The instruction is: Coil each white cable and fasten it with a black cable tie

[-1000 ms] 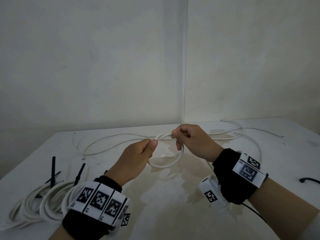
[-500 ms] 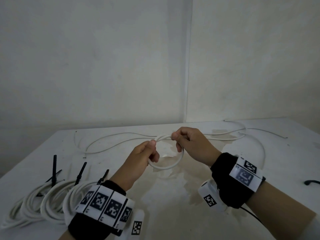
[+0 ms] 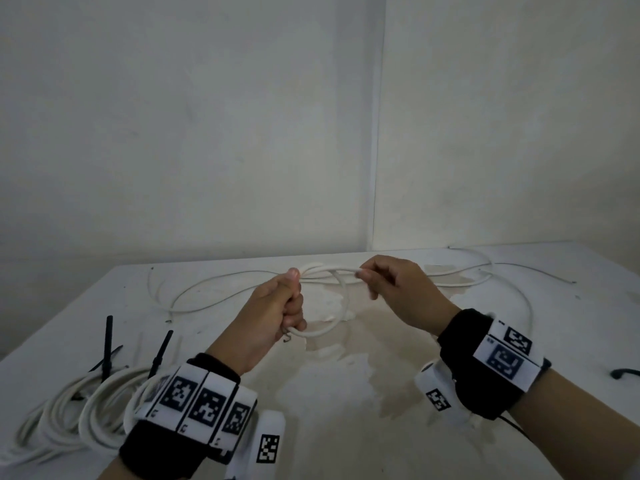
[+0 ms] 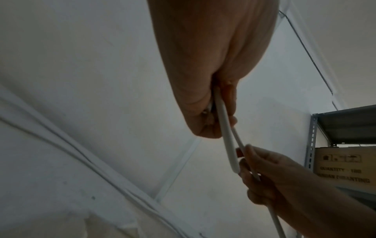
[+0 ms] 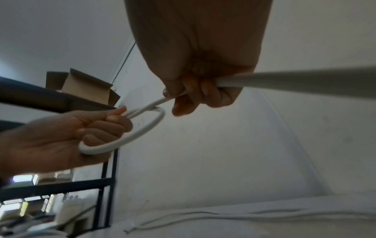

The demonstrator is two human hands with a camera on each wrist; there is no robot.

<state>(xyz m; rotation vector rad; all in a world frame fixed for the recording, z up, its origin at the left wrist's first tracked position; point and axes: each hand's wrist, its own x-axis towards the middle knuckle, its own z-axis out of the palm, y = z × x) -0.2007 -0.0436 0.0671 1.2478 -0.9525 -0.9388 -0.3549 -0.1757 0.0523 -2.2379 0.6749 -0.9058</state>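
Above the middle of the white table (image 3: 346,427) my left hand (image 3: 282,306) grips a small loop of white cable (image 3: 341,306), fingers curled round its left side. My right hand (image 3: 384,282) pinches the same cable a short way to the right, thumb and forefinger on the strand leaving the loop. In the right wrist view the cable loop (image 5: 140,132) hangs from the left hand (image 5: 97,127), and the strand runs through the right hand's fingers (image 5: 195,91). The left wrist view shows the cable (image 4: 227,145) passing from my left fist down to the right hand (image 4: 264,169).
Several coiled white cables (image 3: 86,410) fastened with black ties (image 3: 108,344) lie at the front left. Loose white cable (image 3: 214,289) snakes across the back of the table. A black object (image 3: 623,372) lies at the right edge. Walls meet in a corner behind.
The hands have drawn apart: my left fist turned and took in more of the loop, while my right hand slid right along the strand.
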